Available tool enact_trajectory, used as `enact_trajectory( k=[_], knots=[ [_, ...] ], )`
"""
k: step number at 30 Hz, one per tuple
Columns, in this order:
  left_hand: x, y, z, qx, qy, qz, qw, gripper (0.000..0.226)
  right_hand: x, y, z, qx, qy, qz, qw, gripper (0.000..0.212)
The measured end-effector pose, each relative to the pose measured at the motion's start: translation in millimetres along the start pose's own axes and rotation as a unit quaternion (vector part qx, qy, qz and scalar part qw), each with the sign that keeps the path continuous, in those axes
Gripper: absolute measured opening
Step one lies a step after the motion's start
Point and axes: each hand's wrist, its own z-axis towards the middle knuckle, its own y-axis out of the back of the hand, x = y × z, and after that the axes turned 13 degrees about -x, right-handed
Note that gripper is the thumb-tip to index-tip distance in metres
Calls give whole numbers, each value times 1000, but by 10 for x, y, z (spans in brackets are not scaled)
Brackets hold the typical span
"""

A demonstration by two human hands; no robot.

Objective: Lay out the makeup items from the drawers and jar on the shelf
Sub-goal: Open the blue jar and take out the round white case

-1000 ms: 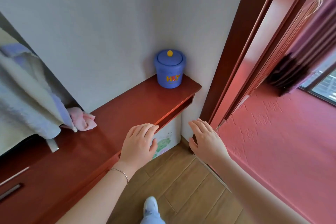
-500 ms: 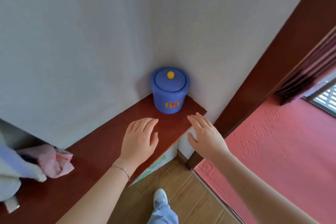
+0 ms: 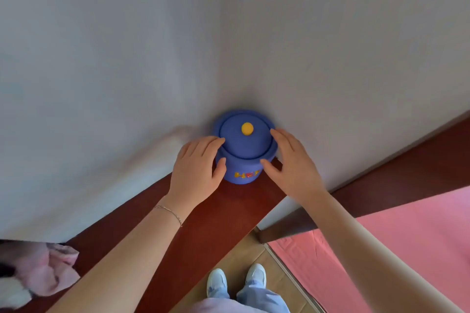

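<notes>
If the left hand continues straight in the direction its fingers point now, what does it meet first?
Probably the blue jar: the left hand already reaches its lid rim, though actual contact is unclear. Beyond it stands the wall.

Walls (image 3: 330, 46) hem the jar (image 3: 244, 157) behind; shelf (image 3: 216, 216) in front lies free for the hands.

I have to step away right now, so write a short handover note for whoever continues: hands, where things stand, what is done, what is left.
Left hand: open, fingers against the left side of the blue jar.
Right hand: open, at the jar's right side.
The jar stands in the wall corner at the end of the red shelf, its lid on.
Done: nothing laid out yet.
Left: take off the lid, empty the jar and drawers, lay the makeup on the shelf.
</notes>
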Motion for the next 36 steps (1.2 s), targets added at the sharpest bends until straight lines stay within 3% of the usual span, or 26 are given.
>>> enact_trajectory(
  k=[7, 16, 20, 26, 36],
  knots=[
    [-72, -30, 249, 21, 6, -37, 999, 44, -75, -79, 150, 62, -11, 56, 996, 84],
    [-344, -185, 698, 72, -22, -108, 991, 41, -135, -104, 198, 94, -27, 84, 992, 90],
    [-366, -257, 690, 46, -4, -116, 992, 37, -140, -99, 203, 99, -38, 96, 990, 92],
    [-300, -75, 735, -59, 53, -133, 988, 28, -130, -78, 202, 102, -31, 97, 989, 106],
    [-156, 250, 613, -90, 110, -117, 983, 28, -123, -38, 219, 110, -7, 79, 991, 89]
  ],
)
